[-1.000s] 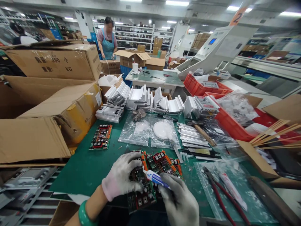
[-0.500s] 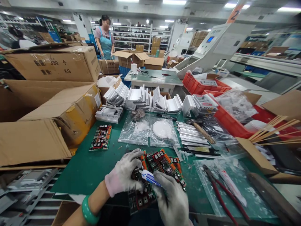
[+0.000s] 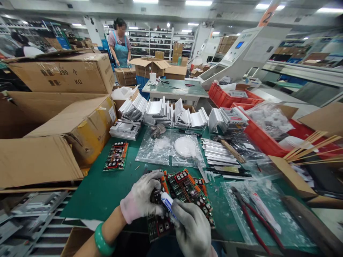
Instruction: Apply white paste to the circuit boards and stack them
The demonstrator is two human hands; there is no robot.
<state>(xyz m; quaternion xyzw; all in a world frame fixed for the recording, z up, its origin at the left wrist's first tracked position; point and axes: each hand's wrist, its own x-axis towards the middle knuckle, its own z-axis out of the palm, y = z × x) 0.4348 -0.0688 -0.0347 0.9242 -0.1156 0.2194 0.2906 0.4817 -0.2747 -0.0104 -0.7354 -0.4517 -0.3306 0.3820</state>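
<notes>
My gloved left hand curls its fingers and thumb around the edge of a circuit board with dark parts, near the table's front edge. In my gloved right hand is a white and blue squeeze tube. Its nozzle end points up and left, close to the board by my left fingers; whether it touches cannot be made out. More circuit boards with orange connectors lie overlapping just behind and beside my hands. One single circuit board lies apart on the green table, farther left.
Aluminium heat sinks line the table's back. Plastic bags, a white round lid, metal strips and a hammer lie in front. Red-handled pliers are at right. Cartons stand left; a person stands beyond.
My right hand has shifted slightly left and down, and the tube is tilted more steeply. My left hand stays nearly in place on the board.
</notes>
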